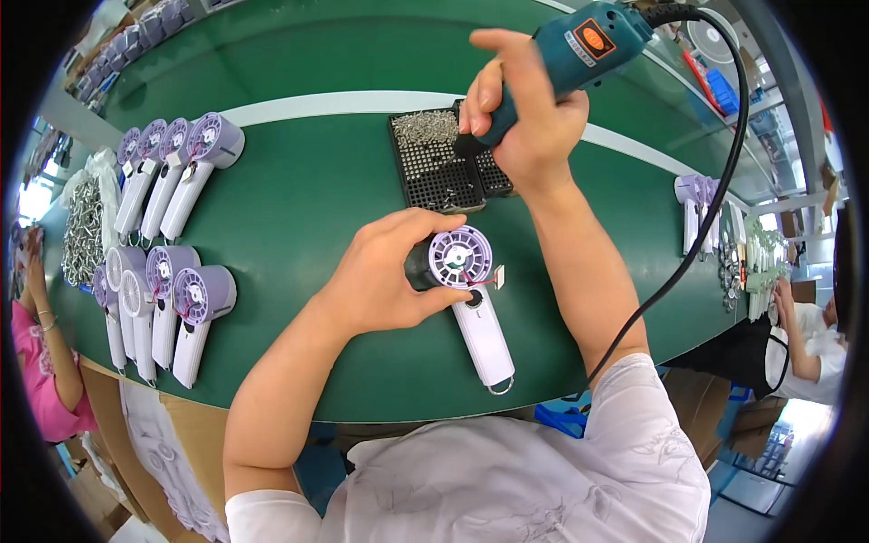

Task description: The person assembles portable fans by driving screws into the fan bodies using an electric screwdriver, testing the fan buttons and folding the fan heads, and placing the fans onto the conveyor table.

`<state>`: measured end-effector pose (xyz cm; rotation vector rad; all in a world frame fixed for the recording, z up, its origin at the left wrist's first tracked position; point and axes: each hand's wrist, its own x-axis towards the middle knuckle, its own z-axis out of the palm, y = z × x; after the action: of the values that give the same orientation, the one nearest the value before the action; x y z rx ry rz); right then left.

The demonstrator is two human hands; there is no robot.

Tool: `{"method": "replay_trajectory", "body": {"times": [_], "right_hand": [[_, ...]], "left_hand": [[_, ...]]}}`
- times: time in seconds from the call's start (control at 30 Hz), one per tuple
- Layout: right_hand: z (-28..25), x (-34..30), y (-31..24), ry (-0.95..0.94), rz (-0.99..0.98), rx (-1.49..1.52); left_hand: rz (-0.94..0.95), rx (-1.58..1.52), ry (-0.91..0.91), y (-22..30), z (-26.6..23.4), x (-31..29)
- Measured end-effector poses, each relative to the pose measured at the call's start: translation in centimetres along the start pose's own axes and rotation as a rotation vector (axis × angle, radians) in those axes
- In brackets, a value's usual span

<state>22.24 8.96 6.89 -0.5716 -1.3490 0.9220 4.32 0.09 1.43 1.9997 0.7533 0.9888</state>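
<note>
My left hand [391,271] is closed round the purple head of a small handheld fan [485,337], thumb and fingers on either side of the rim. The fan lies on the green table with its white handle toward me; a wire with a small white plug sticks out at the head's right. In my right hand [536,127] is a teal electric screwdriver [593,45], held tilted with its dark tip end over the black screw tray [416,181]. Silvery screws fill the tray's far part, and its near part is a grid of holes. The bit itself is hard to make out.
Two groups of purple and white fans [186,181] lie at the left, beside a bag of metal loops [83,226]. More fans [695,204] lie at the right. The screwdriver's black cable [697,244] loops past my right arm. Other people sit at both sides.
</note>
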Motion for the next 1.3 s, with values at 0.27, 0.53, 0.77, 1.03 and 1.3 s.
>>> {"method": "replay_trajectory", "body": {"times": [0.27,0.53,0.77,1.03,1.3], "right_hand": [[1.0,-0.1,1.0,0.130,0.035,-0.011],[1.0,-0.1,1.2,0.135,0.031,0.002],[0.8,-0.2,1.6,0.119,0.032,-0.002],[2.5,-0.4,1.1,0.073,0.070,-0.138],[1.9,-0.5,0.7,0.128,0.033,-0.097]], "left_hand": [[0.003,-0.018,0.023,-0.3,0.1,-0.1],[-0.002,-0.012,0.022,-0.3,0.1,-0.2],[0.005,-0.009,0.019,-0.4,0.1,-0.2],[-0.018,-0.008,0.007,-0.1,0.0,-0.1],[-0.009,-0.005,0.014,0.1,0.1,-0.3]]}}
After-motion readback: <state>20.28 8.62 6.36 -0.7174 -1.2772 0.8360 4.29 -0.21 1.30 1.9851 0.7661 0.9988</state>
